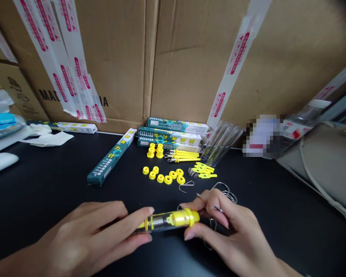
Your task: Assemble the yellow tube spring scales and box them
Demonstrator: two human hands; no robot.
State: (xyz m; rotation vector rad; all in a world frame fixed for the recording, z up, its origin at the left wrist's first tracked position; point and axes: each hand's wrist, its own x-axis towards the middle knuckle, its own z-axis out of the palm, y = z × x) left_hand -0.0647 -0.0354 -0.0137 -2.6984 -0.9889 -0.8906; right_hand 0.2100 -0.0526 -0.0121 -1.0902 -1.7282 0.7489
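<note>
My left hand [98, 234] wraps around a clear plastic tube [164, 222] of a spring scale, held nearly level above the black table. Inside the tube are yellow parts and a metal cylinder. A yellow end cap [192, 217] sits at the tube's right end. My right hand [225, 227] closes thumb and fingers about this cap; bits of metal wire [218, 208] stick out between its fingers. Beyond the hands lie a loose wire hook [187, 185], several yellow rings [168, 179] and more wire hooks [230, 194], partly hidden behind my right hand.
Green-and-white boxes [173, 134] are stacked against a large cardboard box [190, 69]; another box [109, 161] lies left of them. Yellow rods with springs [187, 156], flat yellow pieces [204, 170] and clear tubes [223, 140] stand nearby. A grey bag [323, 161] occupies the right.
</note>
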